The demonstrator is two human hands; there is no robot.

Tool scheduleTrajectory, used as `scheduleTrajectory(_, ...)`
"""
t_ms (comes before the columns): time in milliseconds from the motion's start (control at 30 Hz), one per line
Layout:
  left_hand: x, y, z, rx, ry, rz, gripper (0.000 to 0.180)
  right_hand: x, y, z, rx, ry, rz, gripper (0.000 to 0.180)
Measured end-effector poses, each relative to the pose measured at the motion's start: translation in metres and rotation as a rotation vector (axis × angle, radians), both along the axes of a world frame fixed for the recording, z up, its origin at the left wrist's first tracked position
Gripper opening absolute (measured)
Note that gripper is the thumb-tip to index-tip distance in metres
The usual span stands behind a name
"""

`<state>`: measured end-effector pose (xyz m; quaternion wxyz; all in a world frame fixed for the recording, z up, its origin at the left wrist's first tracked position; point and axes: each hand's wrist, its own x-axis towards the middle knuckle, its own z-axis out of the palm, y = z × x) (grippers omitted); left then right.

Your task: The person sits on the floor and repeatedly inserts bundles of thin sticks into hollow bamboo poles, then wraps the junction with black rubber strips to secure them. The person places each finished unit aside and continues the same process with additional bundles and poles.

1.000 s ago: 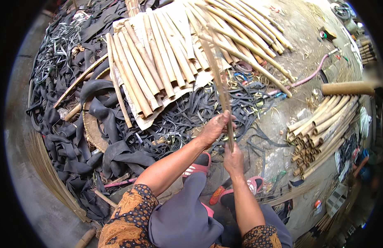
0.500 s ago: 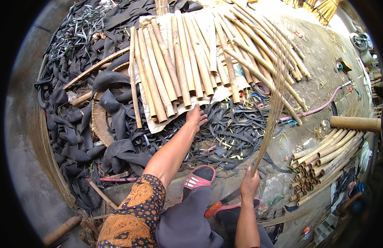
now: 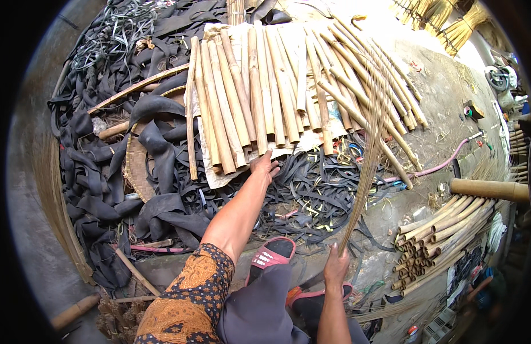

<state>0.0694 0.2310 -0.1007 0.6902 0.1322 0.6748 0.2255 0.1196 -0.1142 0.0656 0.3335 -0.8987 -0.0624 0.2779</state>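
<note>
Sprawling over the left and middle ground, a heap of black rubber strips [image 3: 156,149] is taking up the most room, and beside it the bamboo tubes [image 3: 281,86] are lying in a slanting spread, many on a pale sheet [image 3: 219,179]. Off to the right, a stack of curved bamboo lengths [image 3: 443,235] is showing its open ends. Now the bundle of thin brown strands [image 3: 362,189]: it is fanning upward from the right hand [image 3: 336,264], whose fist is closing round its lower end. And the left hand [image 3: 264,166]! It is lying open, fingers parted, holding nothing visible, right at one tube's near end; the view isn't showing whether they're touching. Judging progress, the strands are looking gathered, yet no binding is showing round them and no tube is being gripped; how much is remaining overall isn't showing.
</note>
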Motion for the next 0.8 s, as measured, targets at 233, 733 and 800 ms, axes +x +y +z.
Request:
scheduleTrajectory(233,-0.003,0.003,0.006,0.040,0.050,-0.131,0.045,-0.004,-0.006,-0.001,0.051,-0.034,0.003,0.031)
scheduleTrajectory(733,-0.035,-0.009,0.018,-0.100,-0.552,0.093,0.044,-0.010,-0.011,-0.018,0.053,-0.013,0.004,0.037)
scheduleTrajectory(800,-0.033,-0.011,0.014,-0.080,-0.452,0.142,0.032,-0.010,-0.012,-0.018,0.010,0.016,0.005,0.036)
